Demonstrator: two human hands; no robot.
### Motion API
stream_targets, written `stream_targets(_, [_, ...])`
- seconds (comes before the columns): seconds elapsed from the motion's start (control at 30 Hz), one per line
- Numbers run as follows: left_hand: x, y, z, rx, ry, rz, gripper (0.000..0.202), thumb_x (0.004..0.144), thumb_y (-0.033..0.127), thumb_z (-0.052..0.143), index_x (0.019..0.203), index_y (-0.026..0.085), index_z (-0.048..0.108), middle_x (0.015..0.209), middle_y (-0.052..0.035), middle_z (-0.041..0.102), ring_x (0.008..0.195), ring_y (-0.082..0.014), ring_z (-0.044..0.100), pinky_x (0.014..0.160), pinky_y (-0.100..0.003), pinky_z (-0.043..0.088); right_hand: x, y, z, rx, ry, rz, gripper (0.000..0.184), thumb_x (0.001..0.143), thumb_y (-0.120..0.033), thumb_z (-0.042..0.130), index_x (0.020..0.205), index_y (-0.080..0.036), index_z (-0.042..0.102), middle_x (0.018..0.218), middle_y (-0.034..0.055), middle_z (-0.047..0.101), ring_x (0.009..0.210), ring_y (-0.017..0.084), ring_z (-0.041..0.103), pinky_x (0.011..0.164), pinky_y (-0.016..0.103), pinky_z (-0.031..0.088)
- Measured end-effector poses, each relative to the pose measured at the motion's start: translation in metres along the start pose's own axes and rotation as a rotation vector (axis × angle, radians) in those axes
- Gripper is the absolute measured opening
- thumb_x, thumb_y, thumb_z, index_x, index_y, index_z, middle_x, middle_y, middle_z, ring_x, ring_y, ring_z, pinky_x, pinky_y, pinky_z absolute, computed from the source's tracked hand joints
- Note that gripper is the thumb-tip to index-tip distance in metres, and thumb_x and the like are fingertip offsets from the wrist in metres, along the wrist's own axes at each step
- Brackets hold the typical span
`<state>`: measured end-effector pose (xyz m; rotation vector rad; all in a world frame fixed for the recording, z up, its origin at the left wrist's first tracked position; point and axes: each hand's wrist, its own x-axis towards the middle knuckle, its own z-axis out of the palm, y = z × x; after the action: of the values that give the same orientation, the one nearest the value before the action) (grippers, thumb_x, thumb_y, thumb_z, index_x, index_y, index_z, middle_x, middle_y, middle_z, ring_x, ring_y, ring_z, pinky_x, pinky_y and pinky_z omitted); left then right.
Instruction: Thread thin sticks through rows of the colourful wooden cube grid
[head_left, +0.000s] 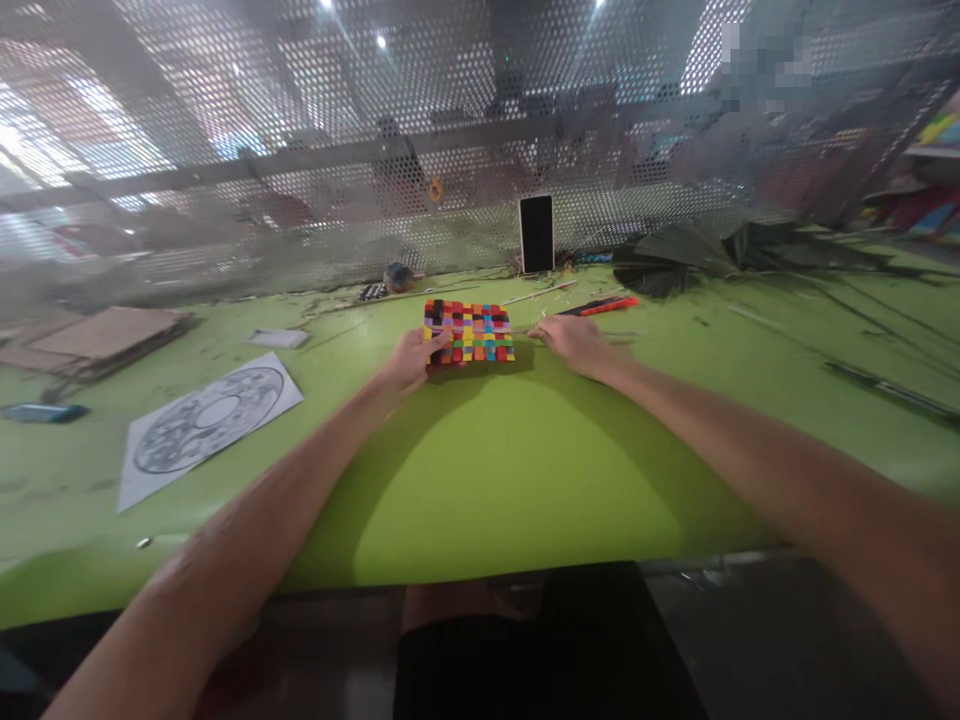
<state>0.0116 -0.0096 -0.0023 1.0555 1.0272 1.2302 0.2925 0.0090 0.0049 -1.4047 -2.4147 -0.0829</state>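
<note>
A small woven piece (480,335) in many bright colours is held up over the green table, its left edge between the thumb and fingers of my left hand (409,360). Out of its right side runs a thin pale strip (523,332). My right hand (576,342) pinches the far end of this strip, a short way right of the weave. Just behind my right hand lie scissors-like orange and black tools (600,306), blurred. The fingers behind the woven piece are hidden.
On the green table (487,490), a printed circular pattern sheet (217,420), cardboard (109,332) and a blue object (45,412) lie left. A phone or tablet (536,233) stands against the perforated metal screen (315,180). Dark dried leaves (675,255) and long stalks (892,388) lie right.
</note>
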Motion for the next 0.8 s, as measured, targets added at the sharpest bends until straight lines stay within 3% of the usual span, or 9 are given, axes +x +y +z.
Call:
stream_targets(0.23, [0.003, 0.005, -0.007, 0.072, -0.088, -0.014, 0.008, 0.090, 0.016, 0.072, 0.092, 0.009, 0.072, 0.086, -0.0122, 0.077, 0.064, -0.0178, 0.073, 0.064, -0.028, 0.064, 0.000, 0.001, -0.002, -0.043, 0.007, -0.012, 0.042, 0.106, -0.038, 0.038, 0.086, -0.017, 0.068, 0.088, 0.0116, 0.074, 0.074, 0.022, 0.061, 0.060, 0.031, 0.027])
stream_targets(0.57, [-0.001, 0.008, -0.007, 0.119, -0.069, -0.064, 0.009, 0.092, 0.017, 0.070, 0.085, 0.011, 0.070, 0.075, -0.0094, 0.073, 0.054, -0.0147, 0.067, 0.058, -0.026, 0.062, -0.001, 0.001, -0.006, 0.001, 0.000, 0.008, 0.042, 0.105, -0.041, 0.037, 0.080, -0.018, 0.063, 0.082, 0.0101, 0.069, 0.070, 0.021, 0.057, 0.059, 0.031, 0.026])
stream_targets(0.7, [0.002, 0.014, -0.017, 0.143, -0.123, -0.044, 0.007, 0.091, 0.017, 0.070, 0.088, 0.010, 0.072, 0.073, -0.0082, 0.073, 0.051, -0.0135, 0.065, 0.052, -0.023, 0.059, 0.000, 0.006, -0.007, 0.007, 0.009, 0.020, 0.042, 0.104, -0.045, 0.043, 0.076, -0.018, 0.061, 0.073, 0.0078, 0.066, 0.065, 0.019, 0.054, 0.059, 0.030, 0.026])
stream_targets(0.8, [0.007, 0.018, -0.031, 0.132, -0.060, -0.021, 0.006, 0.089, 0.017, 0.072, 0.088, 0.011, 0.072, 0.080, -0.0085, 0.075, 0.058, -0.0142, 0.069, 0.059, -0.026, 0.062, 0.002, 0.013, -0.007, 0.051, -0.001, 0.028, 0.043, 0.102, -0.047, 0.048, 0.073, -0.018, 0.061, 0.067, 0.0057, 0.063, 0.060, 0.018, 0.052, 0.058, 0.029, 0.027])
